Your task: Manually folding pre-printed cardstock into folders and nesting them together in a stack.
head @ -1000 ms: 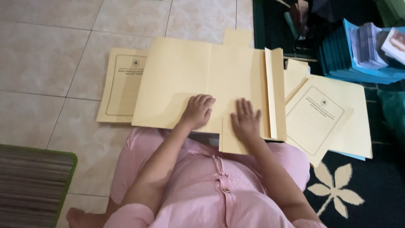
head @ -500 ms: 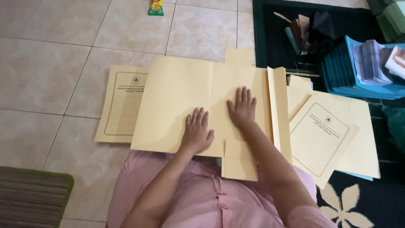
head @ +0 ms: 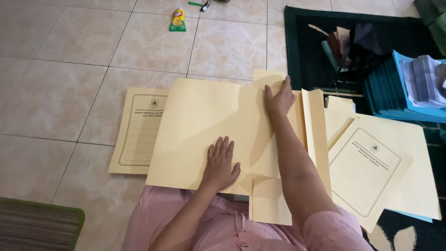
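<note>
Cream card, an unfolded folder [head: 204, 125], lies spread on the tiled floor [head: 60, 93] before the person. The left hand [head: 222, 162] presses flat on it (fingers spread, gripping nothing); the right hand [head: 278, 98] lies flat near its top flap.

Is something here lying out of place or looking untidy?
Yes. A small yellow snack packet lies alone on the tiled floor, away from the folders. The printed folders at right lie askew, overlapping at different angles.
</note>
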